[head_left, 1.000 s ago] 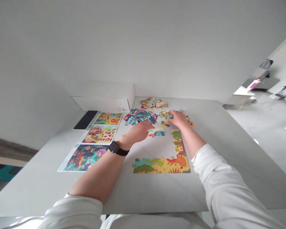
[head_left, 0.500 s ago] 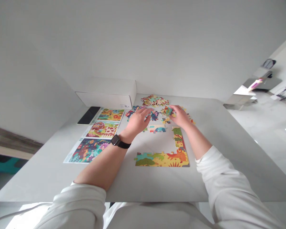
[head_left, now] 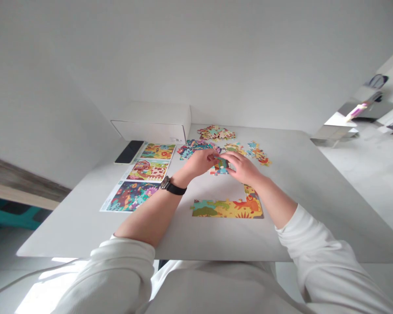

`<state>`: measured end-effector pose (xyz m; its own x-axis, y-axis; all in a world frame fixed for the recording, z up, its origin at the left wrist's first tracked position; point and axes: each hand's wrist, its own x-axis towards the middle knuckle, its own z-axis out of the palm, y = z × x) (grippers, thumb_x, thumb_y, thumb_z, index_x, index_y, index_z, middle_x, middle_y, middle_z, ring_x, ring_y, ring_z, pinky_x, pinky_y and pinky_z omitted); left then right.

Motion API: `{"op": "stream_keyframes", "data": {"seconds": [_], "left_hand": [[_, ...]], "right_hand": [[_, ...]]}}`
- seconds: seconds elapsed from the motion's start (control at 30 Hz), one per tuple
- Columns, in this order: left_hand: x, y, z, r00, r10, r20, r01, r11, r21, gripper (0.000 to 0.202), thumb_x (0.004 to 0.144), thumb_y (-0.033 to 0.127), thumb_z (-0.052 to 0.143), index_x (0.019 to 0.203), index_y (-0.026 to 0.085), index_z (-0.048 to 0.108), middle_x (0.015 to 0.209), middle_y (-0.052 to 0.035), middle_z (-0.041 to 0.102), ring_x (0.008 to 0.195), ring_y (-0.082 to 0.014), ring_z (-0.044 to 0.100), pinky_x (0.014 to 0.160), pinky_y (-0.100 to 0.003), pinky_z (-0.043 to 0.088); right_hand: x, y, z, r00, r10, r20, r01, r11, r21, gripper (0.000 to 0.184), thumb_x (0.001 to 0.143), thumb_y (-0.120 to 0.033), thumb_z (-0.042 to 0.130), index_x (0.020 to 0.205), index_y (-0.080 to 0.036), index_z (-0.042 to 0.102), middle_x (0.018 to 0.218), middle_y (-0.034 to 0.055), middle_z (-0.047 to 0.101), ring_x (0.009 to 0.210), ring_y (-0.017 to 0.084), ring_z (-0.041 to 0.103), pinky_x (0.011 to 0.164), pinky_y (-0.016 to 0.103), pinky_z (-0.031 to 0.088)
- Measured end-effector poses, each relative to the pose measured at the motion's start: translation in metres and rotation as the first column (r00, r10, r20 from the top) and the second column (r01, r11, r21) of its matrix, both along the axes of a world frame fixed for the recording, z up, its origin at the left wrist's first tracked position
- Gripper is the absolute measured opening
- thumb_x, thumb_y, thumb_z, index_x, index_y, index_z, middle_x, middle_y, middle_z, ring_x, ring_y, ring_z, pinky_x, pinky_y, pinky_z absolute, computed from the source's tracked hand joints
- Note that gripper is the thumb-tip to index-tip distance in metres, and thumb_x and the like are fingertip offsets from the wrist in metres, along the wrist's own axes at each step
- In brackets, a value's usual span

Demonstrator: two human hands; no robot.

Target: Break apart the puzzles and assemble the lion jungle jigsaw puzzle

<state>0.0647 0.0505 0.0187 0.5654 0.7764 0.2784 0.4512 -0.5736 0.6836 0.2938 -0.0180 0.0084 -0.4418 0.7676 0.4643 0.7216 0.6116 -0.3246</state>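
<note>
Between my hands is a green and multicoloured jigsaw puzzle piece (head_left: 221,165); whether it is one piece or several together, I cannot tell. My right hand (head_left: 241,168) grips it from the right, thumb below and fingers above. At its left edge, the curled fingers of my left hand (head_left: 201,163) close on it, their tips partly hidden. Just under it shows part of a blue and white joined section (head_left: 213,172). Nearer me lies a joined puzzle border (head_left: 227,209) with a crocodile, a bush and an orange animal; my right hand and forearm cover part of its right side.
Loose piece piles lie behind my hands: a dark purple one (head_left: 191,148), a red-yellow one (head_left: 216,132) and an orange-blue one (head_left: 258,152). On the left are a picture sheet (head_left: 118,196), a black phone (head_left: 129,151) and a white box (head_left: 150,128) against the wall.
My right hand has brought the puzzle piece left and toward me. My left hand has moved right from the purple pile to meet it, its fingers closing. The view has shifted slightly.
</note>
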Motion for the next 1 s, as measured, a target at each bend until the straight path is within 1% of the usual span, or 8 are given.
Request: {"op": "stream_keyframes", "data": {"seconds": [0.1, 0.2, 0.33, 0.5, 0.73, 0.83, 0.9, 1.0], "left_hand": [[0.000, 0.004, 0.000, 0.998, 0.035, 0.056, -0.031, 0.997, -0.067, 0.007, 0.087, 0.025, 0.072, 0.089, 0.019, 0.073, 0.078, -0.0018, 0.075, 0.070, -0.0148, 0.066, 0.066, -0.024, 0.047], [0.001, 0.007, -0.002, 0.979, 0.048, 0.199, -0.019, 0.989, -0.144, 0.009, 0.087, 0.026, 0.073, 0.087, 0.018, 0.067, 0.075, -0.0013, 0.072, 0.067, -0.0127, 0.063, 0.065, -0.024, 0.047], [0.006, 0.006, -0.006, 0.928, 0.074, 0.365, 0.053, 0.944, -0.325, 0.020, 0.087, 0.031, 0.077, 0.090, 0.018, 0.062, 0.073, -0.0015, 0.071, 0.065, -0.0121, 0.065, 0.063, -0.024, 0.052], [0.014, -0.002, -0.008, 0.901, 0.090, 0.424, 0.122, 0.886, -0.448, 0.029, 0.086, 0.035, 0.083, 0.092, 0.019, 0.059, 0.075, -0.0012, 0.071, 0.067, -0.0118, 0.069, 0.066, -0.025, 0.057], [0.019, -0.003, -0.018, 0.917, 0.021, 0.399, 0.173, 0.879, -0.444, 0.019, 0.086, 0.023, 0.075, 0.094, 0.018, 0.059, 0.083, -0.0042, 0.076, 0.067, -0.0102, 0.067, 0.063, -0.022, 0.052], [0.019, -0.004, -0.022, 0.945, -0.030, 0.326, 0.171, 0.894, -0.413, 0.022, 0.085, 0.018, 0.072, 0.104, 0.018, 0.061, 0.083, -0.0043, 0.077, 0.068, -0.0122, 0.069, 0.063, -0.023, 0.051], [0.017, -0.006, -0.021, 0.967, -0.063, 0.246, 0.147, 0.928, -0.343, 0.031, 0.086, 0.016, 0.069, 0.117, 0.019, 0.062, 0.085, -0.0032, 0.078, 0.073, -0.0141, 0.072, 0.066, -0.024, 0.053], [0.012, -0.010, -0.016, 0.990, -0.070, 0.122, 0.088, 0.986, -0.142, 0.047, 0.089, 0.017, 0.068, 0.134, 0.023, 0.060, 0.098, -0.0034, 0.078, 0.085, -0.0159, 0.074, 0.077, -0.027, 0.057]], "right_hand": [[0.004, 0.002, 0.001, 0.987, -0.110, -0.119, 0.112, 0.994, 0.009, 0.058, 0.094, -0.017, 0.062, 0.150, -0.031, 0.058, 0.150, 0.0103, 0.059, 0.140, 0.030, 0.058, 0.118, 0.049, 0.052], [0.010, 0.008, 0.000, 0.906, -0.259, -0.336, 0.227, 0.965, -0.132, 0.047, 0.097, -0.035, 0.065, 0.144, -0.028, 0.061, 0.138, 0.0118, 0.068, 0.119, 0.028, 0.069, 0.100, 0.044, 0.061], [0.014, 0.013, -0.003, 0.822, -0.303, -0.483, 0.134, 0.926, -0.354, 0.037, 0.097, -0.057, 0.063, 0.110, -0.023, 0.072, 0.103, 0.0068, 0.078, 0.094, 0.023, 0.073, 0.086, 0.036, 0.059], [0.013, 0.013, -0.001, 0.825, -0.314, -0.470, 0.108, 0.904, -0.414, 0.044, 0.094, -0.066, 0.063, 0.084, -0.023, 0.069, 0.081, 0.0026, 0.074, 0.076, 0.020, 0.067, 0.076, 0.032, 0.053], [0.019, 0.016, 0.001, 0.818, -0.355, -0.453, 0.175, 0.904, -0.391, 0.045, 0.094, -0.066, 0.060, 0.082, -0.024, 0.068, 0.077, 0.0020, 0.071, 0.074, 0.020, 0.064, 0.076, 0.032, 0.051], [0.022, 0.016, 0.000, 0.810, -0.377, -0.449, 0.204, 0.900, -0.386, 0.045, 0.094, -0.067, 0.059, 0.084, -0.024, 0.068, 0.079, 0.0022, 0.072, 0.076, 0.021, 0.065, 0.077, 0.032, 0.052], [0.023, 0.016, 0.000, 0.800, -0.396, -0.451, 0.229, 0.896, -0.380, 0.044, 0.095, -0.066, 0.059, 0.085, -0.024, 0.068, 0.079, 0.0018, 0.072, 0.075, 0.021, 0.065, 0.076, 0.032, 0.052], [0.023, 0.012, 0.001, 0.799, -0.418, -0.433, 0.262, 0.889, -0.375, 0.042, 0.095, -0.063, 0.059, 0.082, -0.024, 0.067, 0.077, 0.0013, 0.072, 0.072, 0.020, 0.064, 0.073, 0.031, 0.049]]}}
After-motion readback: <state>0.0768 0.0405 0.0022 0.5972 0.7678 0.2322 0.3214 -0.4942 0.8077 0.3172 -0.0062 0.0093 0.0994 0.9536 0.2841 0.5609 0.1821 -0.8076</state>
